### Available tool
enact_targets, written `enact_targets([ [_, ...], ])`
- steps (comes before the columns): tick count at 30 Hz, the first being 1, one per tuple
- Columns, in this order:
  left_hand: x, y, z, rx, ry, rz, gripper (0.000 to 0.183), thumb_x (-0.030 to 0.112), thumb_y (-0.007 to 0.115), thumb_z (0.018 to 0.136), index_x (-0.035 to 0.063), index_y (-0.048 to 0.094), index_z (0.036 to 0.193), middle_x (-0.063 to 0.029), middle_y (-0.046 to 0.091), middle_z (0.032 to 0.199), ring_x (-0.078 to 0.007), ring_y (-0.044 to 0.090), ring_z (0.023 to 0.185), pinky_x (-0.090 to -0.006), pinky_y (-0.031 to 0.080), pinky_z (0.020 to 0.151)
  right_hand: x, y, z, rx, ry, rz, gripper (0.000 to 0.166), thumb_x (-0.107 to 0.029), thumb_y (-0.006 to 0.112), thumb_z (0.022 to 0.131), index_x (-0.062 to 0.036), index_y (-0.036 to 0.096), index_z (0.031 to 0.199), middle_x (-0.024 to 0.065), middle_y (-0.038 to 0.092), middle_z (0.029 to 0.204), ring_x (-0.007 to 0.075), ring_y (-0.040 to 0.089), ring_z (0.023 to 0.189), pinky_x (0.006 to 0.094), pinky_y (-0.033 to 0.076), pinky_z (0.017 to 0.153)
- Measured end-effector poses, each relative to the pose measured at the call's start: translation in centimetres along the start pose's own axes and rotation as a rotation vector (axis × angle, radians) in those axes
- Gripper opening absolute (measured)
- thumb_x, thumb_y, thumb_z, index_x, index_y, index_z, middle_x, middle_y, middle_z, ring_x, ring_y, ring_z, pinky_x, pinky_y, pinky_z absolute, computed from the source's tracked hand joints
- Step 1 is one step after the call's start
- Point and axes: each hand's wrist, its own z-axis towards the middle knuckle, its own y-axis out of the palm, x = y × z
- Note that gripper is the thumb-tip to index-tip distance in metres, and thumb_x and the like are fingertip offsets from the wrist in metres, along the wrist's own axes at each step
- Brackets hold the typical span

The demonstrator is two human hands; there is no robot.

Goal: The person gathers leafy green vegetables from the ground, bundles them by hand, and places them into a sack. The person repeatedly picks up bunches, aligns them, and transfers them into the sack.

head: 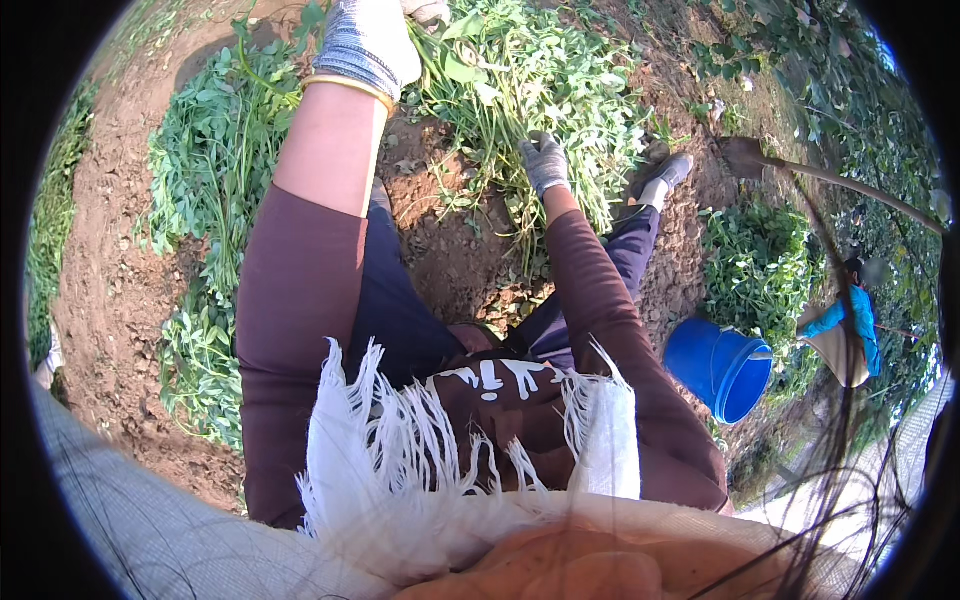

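My left hand (pixel 375 41), in a white and grey-blue knitted glove, reaches forward at the top edge of the head view. Its fingers are partly cut off or hidden, and green stems and leaves lie right beside it. Lower and to the right, my right hand (pixel 546 163) wears a grey glove. Its curled fingers are on the stems of a large heap of leafy green plants (pixel 592 97), which look like peanut plants. Whether those fingers close around the stems is unclear. The heap lies on brown soil (pixel 461 259) between and beyond my legs.
More leafy plants (pixel 217 150) lie along the left. A long-handled hoe or spade (pixel 746 157) is at the upper right. A blue bucket (pixel 694 360) leans by my right side, near another plant pile (pixel 761 262). A person in a blue top (pixel 862 322) is farther right.
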Motion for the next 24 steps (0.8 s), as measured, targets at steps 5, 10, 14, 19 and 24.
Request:
enact_targets([
  [5, -0.5, 0.8, 0.4, 0.058, -0.047, 0.034, 0.026, 0.037, 0.051, 0.095, 0.0219, 0.05, 0.073, 0.0087, 0.036, 0.055, -0.0078, 0.038, 0.046, -0.0254, 0.032, 0.041, -1.5, -2.1, 0.6, -0.114, 0.091, 0.333, 0.02, -0.018, 0.06, 0.092, -0.002, 0.065, 0.104, 0.0034, 0.064, 0.073, 0.0095, 0.054, 0.057, 0.0244, 0.044, 0.053],
  [10, 0.8, -0.5, 1.3, -0.065, 0.124, 0.083, 0.023, 0.035, 0.05, 0.096, 0.0199, 0.053, 0.078, 0.0092, 0.034, 0.054, -0.0054, 0.033, 0.043, -0.0226, 0.029, 0.039, -6.2, -6.7, -2.1, -0.241, 0.055, 1.125, 0.021, -0.023, 0.059, 0.094, -0.0045, 0.059, 0.102, -0.003, 0.047, 0.063, 0.0081, 0.04, 0.05, 0.0225, 0.034, 0.046],
  [14, -0.7, 0.4, 0.2, -0.018, 0.052, 0.07, 0.022, 0.038, 0.049, 0.096, 0.0187, 0.057, 0.086, 0.0088, 0.037, 0.055, -0.0071, 0.036, 0.043, -0.0229, 0.031, 0.039, -5.5, -9.1, -3.4, -0.214, -0.025, 1.597, 0.021, -0.025, 0.059, 0.094, -0.0071, 0.056, 0.104, -0.0034, 0.043, 0.063, 0.0092, 0.039, 0.052, 0.0235, 0.035, 0.05],
  [19, -4.6, -0.8, 0.4, -0.117, -0.224, -0.046, 0.035, 0.039, 0.045, 0.099, 0.0087, 0.06, 0.094, 0.0074, 0.036, 0.062, -0.0043, 0.029, 0.048, -0.0214, 0.026, 0.045, -0.4, -7.5, -5.8, -0.286, 0.379, 1.037, 0.022, -0.025, 0.057, 0.094, -0.0062, 0.06, 0.104, -0.0032, 0.05, 0.062, 0.0108, 0.044, 0.047, 0.0252, 0.034, 0.042],
  [24, -7.7, 1.1, -2.2, -0.235, -0.386, 0.294, 0.035, 0.039, 0.043, 0.099, 0.0082, 0.058, 0.09, 0.0067, 0.041, 0.06, -0.0056, 0.031, 0.046, -0.0228, 0.027, 0.043, -2.0, -10.1, -7.3, -0.205, 0.284, 1.221, 0.013, -0.025, 0.055, 0.095, -0.0119, 0.055, 0.099, -0.0037, 0.042, 0.061, 0.0103, 0.036, 0.048, 0.0254, 0.032, 0.044],
])
